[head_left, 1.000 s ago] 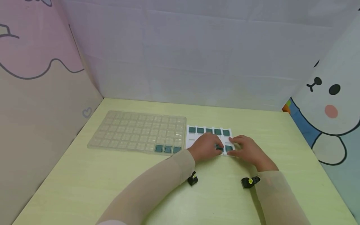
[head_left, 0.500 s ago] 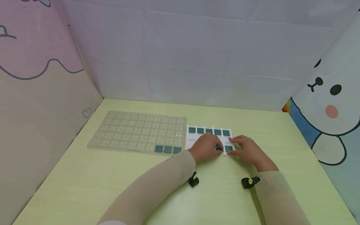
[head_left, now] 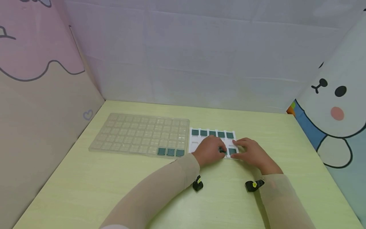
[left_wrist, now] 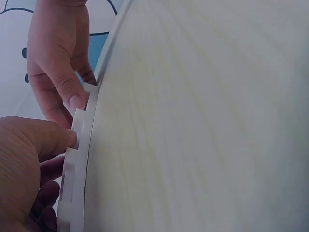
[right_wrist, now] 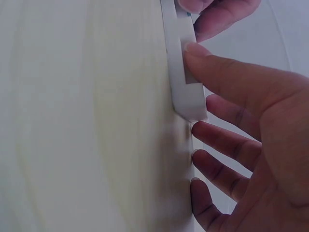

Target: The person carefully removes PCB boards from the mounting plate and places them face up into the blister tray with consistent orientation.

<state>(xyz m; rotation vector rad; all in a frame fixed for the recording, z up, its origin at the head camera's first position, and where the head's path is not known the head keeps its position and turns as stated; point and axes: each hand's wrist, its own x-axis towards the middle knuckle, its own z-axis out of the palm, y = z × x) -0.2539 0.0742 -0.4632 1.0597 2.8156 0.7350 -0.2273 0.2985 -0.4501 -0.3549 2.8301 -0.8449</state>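
A white tray (head_left: 194, 145) with notched edges lies near the middle of the table, with several dark green square chips along its back row. My left hand (head_left: 209, 150) reaches over the tray's front row and pinches one chip (head_left: 222, 149) between thumb and fingers, low at a pocket; the fingers partly hide it. With thumb and index finger my right hand (head_left: 251, 153) holds the tray's right end, beside a chip (head_left: 233, 151) in the front corner pocket. In the right wrist view the thumb (right_wrist: 212, 65) presses into an edge notch; the other fingers are spread below.
Directly left of the white tray is a large clear plastic tray (head_left: 137, 132) of many pockets, with three chips (head_left: 170, 152) at its front right. The pale wooden table (head_left: 223, 203) ends at a white back sheet (head_left: 186, 63) and printed side panels.
Almost nothing differs. My left wrist has shifted very slightly to the right, while its fingers stay at the same pocket. The right hand and both trays keep their places.
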